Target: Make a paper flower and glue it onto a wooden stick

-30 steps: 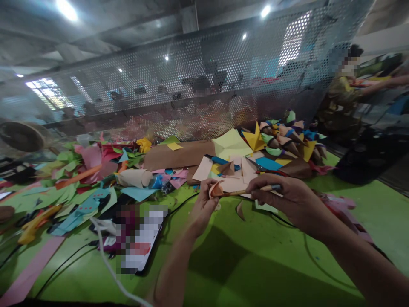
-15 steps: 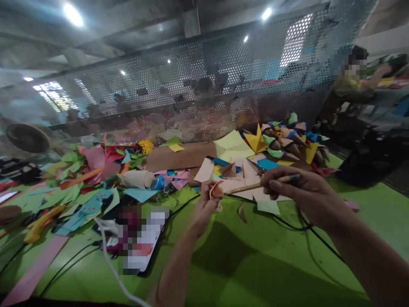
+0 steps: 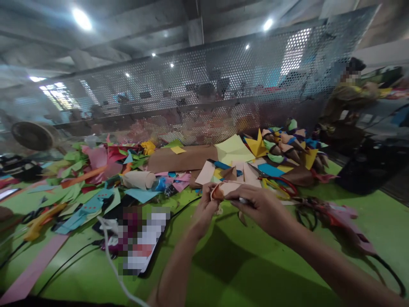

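My left hand [image 3: 204,213] pinches a small curled piece of peach paper [image 3: 217,194] above the green table. Its open side faces my right hand and shows a darker orange inside. Right against that piece, my right hand [image 3: 255,204] has its fingers closed around a thin wooden stick [image 3: 244,200]. Only a pale end of the stick peeks out by the fingers; the rest is hidden, so I cannot tell how far it reaches into the curl. Behind the hands lie peach paper pieces [image 3: 206,171] and red-and-yellow-handled scissors [image 3: 281,187].
A pink glue gun [image 3: 348,226] with a black cord lies at right, a yellow one [image 3: 44,221] at left. A phone [image 3: 148,243] lies left of my forearm. Paper scraps [image 3: 96,160] heap at back left, paper cones [image 3: 287,145] at back right. A perforated screen [image 3: 191,98] stands behind.
My right hand has moved left with the stick, from apart to right beside the peach piece. The pink glue gun and scissors it covered now show. My left hand stays nearly in place.
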### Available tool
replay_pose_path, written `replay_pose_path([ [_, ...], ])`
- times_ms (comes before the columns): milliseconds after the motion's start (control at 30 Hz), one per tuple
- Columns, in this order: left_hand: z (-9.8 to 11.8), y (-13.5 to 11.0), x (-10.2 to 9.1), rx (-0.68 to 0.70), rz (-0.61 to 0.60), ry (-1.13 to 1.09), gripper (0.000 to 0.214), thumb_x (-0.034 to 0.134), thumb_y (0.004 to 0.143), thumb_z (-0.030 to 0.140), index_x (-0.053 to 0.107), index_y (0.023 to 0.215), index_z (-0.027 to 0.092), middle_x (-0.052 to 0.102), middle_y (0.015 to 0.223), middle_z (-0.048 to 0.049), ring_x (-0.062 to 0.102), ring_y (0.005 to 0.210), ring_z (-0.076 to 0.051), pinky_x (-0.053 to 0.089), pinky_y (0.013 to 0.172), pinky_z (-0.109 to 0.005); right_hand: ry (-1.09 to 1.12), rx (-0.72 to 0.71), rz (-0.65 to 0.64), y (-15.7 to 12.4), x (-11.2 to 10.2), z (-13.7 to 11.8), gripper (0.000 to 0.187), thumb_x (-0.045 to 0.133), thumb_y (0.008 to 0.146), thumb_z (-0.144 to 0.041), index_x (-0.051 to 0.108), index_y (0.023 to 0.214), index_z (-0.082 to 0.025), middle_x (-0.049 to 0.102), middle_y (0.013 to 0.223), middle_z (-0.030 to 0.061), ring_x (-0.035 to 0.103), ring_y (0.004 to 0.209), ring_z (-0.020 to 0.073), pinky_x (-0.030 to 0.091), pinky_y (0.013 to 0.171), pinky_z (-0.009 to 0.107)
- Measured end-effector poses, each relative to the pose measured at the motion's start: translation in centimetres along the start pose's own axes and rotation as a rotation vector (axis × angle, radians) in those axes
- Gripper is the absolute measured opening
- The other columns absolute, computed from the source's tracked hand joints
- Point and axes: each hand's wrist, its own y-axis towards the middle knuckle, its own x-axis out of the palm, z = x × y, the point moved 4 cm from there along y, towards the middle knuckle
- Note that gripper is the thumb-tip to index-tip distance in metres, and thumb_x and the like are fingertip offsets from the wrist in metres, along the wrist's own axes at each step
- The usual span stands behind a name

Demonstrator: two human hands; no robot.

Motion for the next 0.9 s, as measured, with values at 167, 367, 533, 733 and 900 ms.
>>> replay_pose_path([
  [167,0.5,-0.1,0.2,-0.04,-0.019,-0.029,0.032,0.044,0.088,0.024,0.042,0.12,0.024,0.054,0.116,-0.0029,0.052,0.105,-0.018,0.041,0.094,-0.03,-0.085,0.003,0.026,-0.2,1.2,0.5,0.026,0.056,0.09,-0.011,0.074,0.104,-0.022,0.074,0.098,0.0066,0.07,0.088,0.0207,0.052,0.076,0.029],
  [367,0.2,-0.1,0.4,-0.017,-0.058,-0.059,0.034,0.043,0.088,0.023,0.042,0.122,0.024,0.053,0.115,-0.0029,0.052,0.107,-0.019,0.042,0.094,-0.032,-0.095,0.028,0.036,-0.1,1.7,0.7,0.028,0.058,0.084,-0.005,0.073,0.098,-0.023,0.073,0.098,0.0064,0.069,0.091,0.0215,0.053,0.082,0.032],
  [533,-0.3,0.1,0.5,0.0,-0.072,-0.099,0.037,0.043,0.086,0.021,0.042,0.123,0.024,0.054,0.124,-0.0043,0.052,0.111,-0.02,0.042,0.095,-0.033,-0.029,0.004,0.071,0.0,2.1,1.0,0.031,0.058,0.08,-0.001,0.072,0.096,-0.023,0.071,0.1,0.0062,0.068,0.097,0.0224,0.052,0.086,0.034],
  [733,-0.4,0.1,0.4,0.0,-0.052,-0.083,0.036,0.043,0.088,0.021,0.043,0.124,0.025,0.056,0.124,-0.0037,0.053,0.112,-0.02,0.041,0.099,-0.033,-0.19,-0.028,0.115,-0.6,2.7,1.3,0.031,0.056,0.079,0.0,0.069,0.098,-0.021,0.069,0.102,0.0085,0.068,0.095,0.0235,0.053,0.08,0.032],
  [900,-0.5,0.1,0.6,-0.002,-0.066,-0.12,0.036,0.045,0.087,0.023,0.043,0.123,0.024,0.056,0.123,-0.0049,0.054,0.111,-0.02,0.042,0.1,-0.036,-0.284,-0.077,0.113,-0.7,2.9,0.9,0.031,0.053,0.077,0.003,0.065,0.094,-0.021,0.07,0.104,0.0093,0.068,0.097,0.0242,0.053,0.079,0.032],
])
